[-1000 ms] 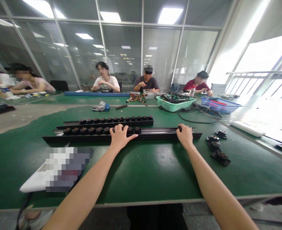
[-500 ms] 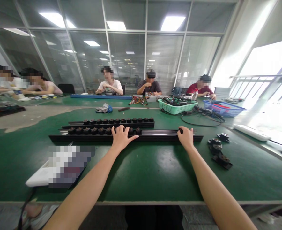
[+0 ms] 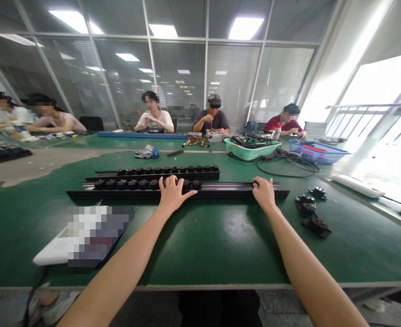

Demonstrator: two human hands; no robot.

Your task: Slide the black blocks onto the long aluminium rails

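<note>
A long black metal rail (image 3: 227,194) lies across the table in front of me, with a row of round black socket-like pieces (image 3: 132,184) seated along its left and middle part. My left hand (image 3: 173,193) rests on this row, fingers spread over the pieces and thumb stretched to the right. At the rail's right part, my right hand (image 3: 264,193) curls its fingers over the channel. A dark bit of a black piece shows at these fingertips, mostly hidden by the hand. Between the hands, the bare silvery channel shows. Behind lies a second rail (image 3: 200,175) with a similar row.
Several loose black pieces (image 3: 314,209) lie to the right. A white device with a dark pixelated part (image 3: 56,247) sits front left. Farther back are a green basket (image 3: 251,152) of cables, a blue basket (image 3: 336,157), a cloth (image 3: 147,152) and several seated people.
The view has shifted very slightly. Both hands keep their places on the rail, and the pieces look unmoved.
</note>
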